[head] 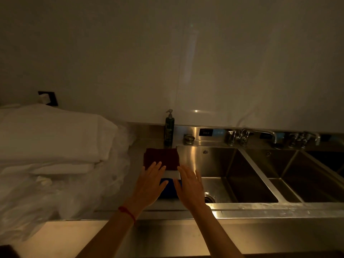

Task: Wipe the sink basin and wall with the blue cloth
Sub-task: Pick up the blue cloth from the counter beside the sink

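While half hidden, blue cloth point(168, 189) between left hand point(151, 181) and right hand point(189, 185)

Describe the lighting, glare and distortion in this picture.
Head view: dim, warm light overall; bright glare along the sink's front rim; a faint streak of reflection on the glossy wall; wide-angle bending curves the counter edge; the blue cloth sits in shadow between the hands.
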